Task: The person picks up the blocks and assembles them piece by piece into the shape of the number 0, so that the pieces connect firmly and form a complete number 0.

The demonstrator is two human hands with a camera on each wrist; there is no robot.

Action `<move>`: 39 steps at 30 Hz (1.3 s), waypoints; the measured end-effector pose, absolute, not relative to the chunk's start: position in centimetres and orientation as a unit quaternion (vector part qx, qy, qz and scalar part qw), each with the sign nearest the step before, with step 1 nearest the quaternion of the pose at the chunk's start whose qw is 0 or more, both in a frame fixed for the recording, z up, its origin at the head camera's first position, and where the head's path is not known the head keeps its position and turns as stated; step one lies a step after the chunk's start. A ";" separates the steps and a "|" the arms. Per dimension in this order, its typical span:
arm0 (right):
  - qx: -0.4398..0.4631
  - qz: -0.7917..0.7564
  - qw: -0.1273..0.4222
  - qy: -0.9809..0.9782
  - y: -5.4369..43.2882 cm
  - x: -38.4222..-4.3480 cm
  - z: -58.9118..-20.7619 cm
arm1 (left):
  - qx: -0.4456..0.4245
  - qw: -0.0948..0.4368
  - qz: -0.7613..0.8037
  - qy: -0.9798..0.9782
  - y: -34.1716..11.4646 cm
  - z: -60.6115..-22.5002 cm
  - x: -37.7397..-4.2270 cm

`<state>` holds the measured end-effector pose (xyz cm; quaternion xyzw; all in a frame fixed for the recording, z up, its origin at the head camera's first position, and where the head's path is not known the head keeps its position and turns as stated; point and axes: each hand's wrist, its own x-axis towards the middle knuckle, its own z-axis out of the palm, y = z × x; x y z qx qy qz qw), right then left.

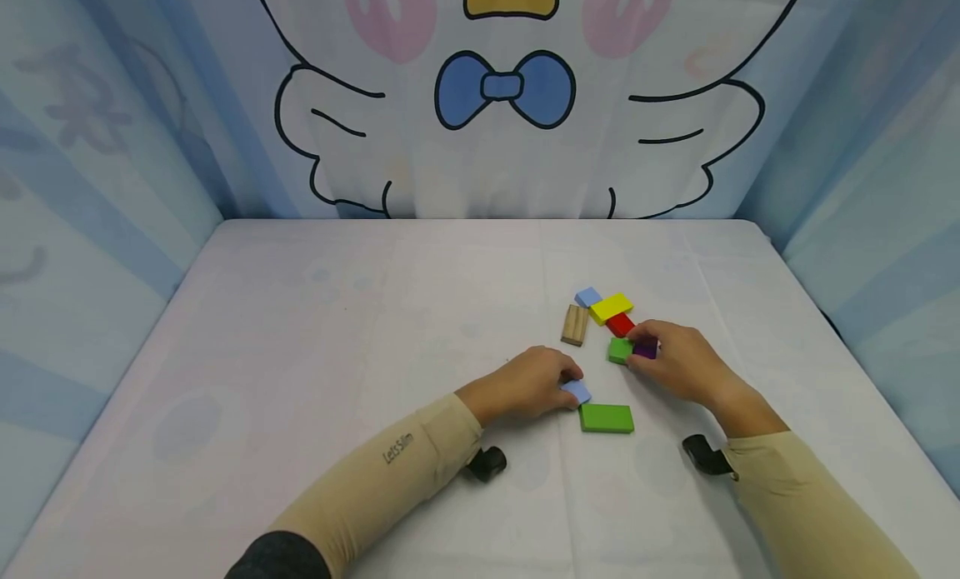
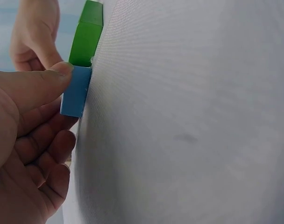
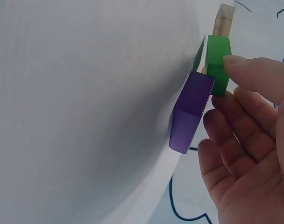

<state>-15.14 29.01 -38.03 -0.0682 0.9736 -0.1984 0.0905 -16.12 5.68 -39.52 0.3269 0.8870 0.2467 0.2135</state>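
Note:
My left hand (image 1: 532, 381) pinches a light blue block (image 1: 577, 391) between thumb and fingers. In the left wrist view the thumb lies along the top edge of this blue block (image 2: 76, 92), its end close against a green block. That long green block (image 1: 607, 418) lies flat at the front. Farther right, my right hand (image 1: 682, 362) pinches a shorter green block (image 1: 619, 351), with the thumb on one side of it in the right wrist view. Between those fingers and thumb, a purple block (image 1: 646, 348) shows beside the green one, partly hidden in the head view.
Just beyond the right hand lie a red block (image 1: 620, 324), a yellow block (image 1: 611, 308) and another blue block (image 1: 588, 296) in a slanted row. A wooden block (image 1: 575, 325) lies left of them. White cloth covers the table (image 1: 360, 312); a printed curtain (image 1: 510, 171) hangs behind.

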 end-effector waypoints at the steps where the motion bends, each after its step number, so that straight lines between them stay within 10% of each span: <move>1: -0.068 -0.200 0.088 0.974 29.0 -15.1 -38.0 | 0.326 0.214 0.247 0.887 5.7 -39.5 -16.1; 39: -0.083 -0.208 0.063 0.973 29.6 -11.9 -38.2 | 0.328 0.212 0.243 0.888 5.8 -39.7 -16.1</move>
